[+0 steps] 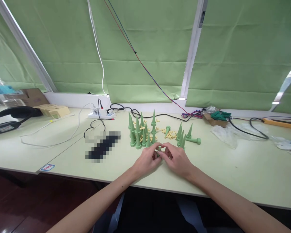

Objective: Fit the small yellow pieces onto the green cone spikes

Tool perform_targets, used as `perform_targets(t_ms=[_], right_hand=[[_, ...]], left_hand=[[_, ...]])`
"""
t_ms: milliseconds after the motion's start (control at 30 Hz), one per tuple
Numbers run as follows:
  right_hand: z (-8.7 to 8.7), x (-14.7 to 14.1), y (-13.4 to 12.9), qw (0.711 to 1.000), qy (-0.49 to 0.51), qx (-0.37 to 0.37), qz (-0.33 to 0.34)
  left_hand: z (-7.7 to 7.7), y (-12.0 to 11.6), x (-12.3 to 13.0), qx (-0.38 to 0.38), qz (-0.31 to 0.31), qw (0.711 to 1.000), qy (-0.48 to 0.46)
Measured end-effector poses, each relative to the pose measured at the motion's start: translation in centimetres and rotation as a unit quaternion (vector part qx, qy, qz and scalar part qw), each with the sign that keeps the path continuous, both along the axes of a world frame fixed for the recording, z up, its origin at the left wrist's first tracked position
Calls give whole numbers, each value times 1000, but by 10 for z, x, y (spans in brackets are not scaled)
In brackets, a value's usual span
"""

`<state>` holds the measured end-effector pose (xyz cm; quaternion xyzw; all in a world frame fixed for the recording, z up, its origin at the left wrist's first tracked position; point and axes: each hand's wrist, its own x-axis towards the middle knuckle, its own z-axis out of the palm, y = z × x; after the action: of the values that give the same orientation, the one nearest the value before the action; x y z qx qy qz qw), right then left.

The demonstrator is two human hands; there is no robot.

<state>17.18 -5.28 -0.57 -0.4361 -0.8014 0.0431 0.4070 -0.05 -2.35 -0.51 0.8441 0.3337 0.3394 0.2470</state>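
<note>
My left hand (147,159) and right hand (177,160) pinch one green spike (159,150) between meeting fingertips; its long axis is hidden. Upright spikes (142,134) stand just beyond the fingers.

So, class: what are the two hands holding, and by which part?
Both hands, left hand and right hand, pinch one small green cone between them; the fingers hide which part.

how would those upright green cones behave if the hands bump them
The upright green cones look like light hollow plastic, so they would probably slide or tip easily. They stand close together, so one may knock its neighbours. A green cone lying on its side suggests fallen ones roll in an arc.
</note>
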Motion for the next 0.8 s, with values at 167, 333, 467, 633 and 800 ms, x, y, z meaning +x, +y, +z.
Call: perform_targets(t_ms=[167, 333, 467, 633, 800], right_hand=[[0, 2, 2, 994, -87, 60, -10], [15, 6, 8, 996, -41, 69, -49], [33, 6, 19, 991, 5, 61, -116], [50, -3, 47, 984, -24, 37, -174], [50, -14, 80, 981, -60, -27, -185]], left_hand=[[0, -2, 1, -3, -7, 1000, -5], [-7, 1, 2, 44, 12, 997, -62], [-6, 0, 1, 81, 16, 996, -32], [0, -4, 1, 119, -23, 991, 58], [-2, -3, 1, 148, -35, 985, 84]])
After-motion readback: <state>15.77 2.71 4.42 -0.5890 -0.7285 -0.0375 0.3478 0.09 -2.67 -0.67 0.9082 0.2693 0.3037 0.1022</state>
